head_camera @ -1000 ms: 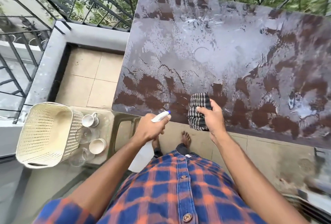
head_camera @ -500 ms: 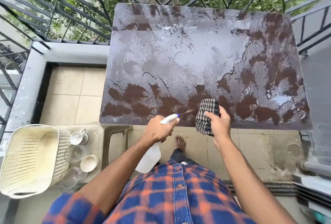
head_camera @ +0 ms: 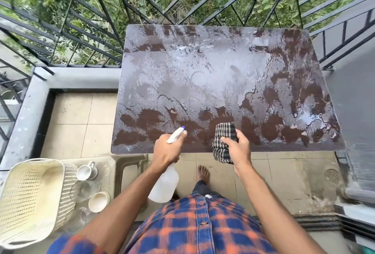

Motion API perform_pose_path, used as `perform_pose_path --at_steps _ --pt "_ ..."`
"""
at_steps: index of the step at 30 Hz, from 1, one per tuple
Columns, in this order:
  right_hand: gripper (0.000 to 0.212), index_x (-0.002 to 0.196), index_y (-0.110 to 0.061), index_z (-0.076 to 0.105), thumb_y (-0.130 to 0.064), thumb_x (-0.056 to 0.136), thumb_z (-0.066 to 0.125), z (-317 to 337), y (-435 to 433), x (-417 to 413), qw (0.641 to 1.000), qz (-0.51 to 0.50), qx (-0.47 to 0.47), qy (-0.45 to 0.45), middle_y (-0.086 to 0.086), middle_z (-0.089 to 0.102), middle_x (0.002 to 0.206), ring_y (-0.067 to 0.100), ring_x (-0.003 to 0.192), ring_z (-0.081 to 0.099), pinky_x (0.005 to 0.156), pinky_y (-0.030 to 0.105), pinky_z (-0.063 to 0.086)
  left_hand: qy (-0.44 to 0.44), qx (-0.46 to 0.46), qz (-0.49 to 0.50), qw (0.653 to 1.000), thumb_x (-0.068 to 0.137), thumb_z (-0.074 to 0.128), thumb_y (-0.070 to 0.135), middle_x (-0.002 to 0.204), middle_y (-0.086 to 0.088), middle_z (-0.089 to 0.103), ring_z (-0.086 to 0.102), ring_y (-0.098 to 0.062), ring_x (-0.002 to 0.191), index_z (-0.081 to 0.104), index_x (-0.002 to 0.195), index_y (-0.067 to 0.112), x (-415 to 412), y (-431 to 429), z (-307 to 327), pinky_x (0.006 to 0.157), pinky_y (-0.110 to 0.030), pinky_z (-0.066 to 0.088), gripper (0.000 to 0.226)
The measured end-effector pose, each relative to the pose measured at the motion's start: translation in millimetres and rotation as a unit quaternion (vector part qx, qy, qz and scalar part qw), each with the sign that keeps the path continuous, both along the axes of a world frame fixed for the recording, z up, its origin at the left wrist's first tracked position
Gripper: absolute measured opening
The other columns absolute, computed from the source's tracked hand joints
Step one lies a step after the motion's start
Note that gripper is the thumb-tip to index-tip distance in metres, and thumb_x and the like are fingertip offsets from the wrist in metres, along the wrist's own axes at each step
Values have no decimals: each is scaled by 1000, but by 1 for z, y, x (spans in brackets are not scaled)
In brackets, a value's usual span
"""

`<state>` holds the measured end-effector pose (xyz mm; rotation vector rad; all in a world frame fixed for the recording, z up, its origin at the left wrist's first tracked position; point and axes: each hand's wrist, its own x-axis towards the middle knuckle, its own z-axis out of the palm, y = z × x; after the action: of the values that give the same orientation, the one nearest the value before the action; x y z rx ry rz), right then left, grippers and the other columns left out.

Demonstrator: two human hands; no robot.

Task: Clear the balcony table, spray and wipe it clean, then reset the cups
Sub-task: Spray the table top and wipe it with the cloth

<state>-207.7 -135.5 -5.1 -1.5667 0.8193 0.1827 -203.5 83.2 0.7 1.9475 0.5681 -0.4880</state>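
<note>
The brown balcony table is wet, with pale film over most of its top and darker patches along the near edge. My left hand grips a white spray bottle by its neck, nozzle pointing at the table's near edge. My right hand holds a folded black-and-white checked cloth just over that same edge. Two white cups and clear glasses stand on a low stool to my left.
A cream perforated basket sits beside the cups at the lower left. Black metal railing runs behind and on both sides of the table. Beige floor tiles lie left of the table, and a floor drain is at right.
The view has tilted up and shifted, so the whole table and more railing show. Both hands keep the same hold on bottle and cloth near the table's front edge.
</note>
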Motion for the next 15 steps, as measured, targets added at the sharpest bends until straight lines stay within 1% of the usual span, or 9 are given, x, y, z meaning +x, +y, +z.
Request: perform_pose_path --at_steps 2,4,6,8,10,12,13,15 --pt "30 111 -15 68 3 88 67 0 8 2 1000 12 6 -7 7 75 96 24 83 70 74 40 60 11 -25 0 1000 92 63 56 62 -7 74 58 -21 39 69 70 3 -3 8 2 50 -31 51 58" --pt "32 115 -13 67 4 87 67 1 15 3 1000 25 11 -10 8 75 98 26 84 71 75 41 60 16 -50 9 999 91 64 53 71 -6 76 57 -21 39 72 77 3 -7 14 2 49 -32 49 53" --pt "34 117 -13 67 4 87 68 1 23 3 999 37 12 -11 8 76 100 25 85 72 75 40 61 9 -41 33 999 89 64 56 67 -9 73 56 -21 39 71 75 2 -12 22 2 48 -32 49 56" --pt "34 116 -12 68 5 86 68 -1 29 4 999 48 10 -14 9 76 100 25 86 71 77 40 60 5 -19 88 996 87 63 59 60 -9 69 56 -20 39 69 72 2 -17 30 1 50 -32 49 59" --pt "35 117 -10 68 6 86 68 -4 33 5 998 58 10 -12 13 76 103 29 89 72 80 43 60 -5 -6 150 989 92 62 56 62 -7 71 57 -19 40 70 70 8 -20 40 4 53 -31 50 54" --pt "37 118 -10 68 5 85 69 -6 38 6 998 68 9 -7 13 76 104 33 93 73 84 49 61 -11 5 172 985 93 62 56 70 -9 76 60 -19 42 72 73 11 -23 52 3 58 -35 55 50" --pt "37 117 -12 69 3 84 70 -7 40 6 997 74 5 -5 12 77 103 35 96 73 87 52 60 -13 20 170 985 91 61 60 72 -11 76 64 -21 46 73 76 10 -25 58 3 62 -39 59 53" --pt "35 112 -18 69 3 84 70 -6 47 8 996 86 4 -7 11 77 104 36 100 72 89 54 59 -24 56 169 984 82 56 73 69 -13 73 69 -31 57 72 75 8 -30 73 4 67 -46 60 67"
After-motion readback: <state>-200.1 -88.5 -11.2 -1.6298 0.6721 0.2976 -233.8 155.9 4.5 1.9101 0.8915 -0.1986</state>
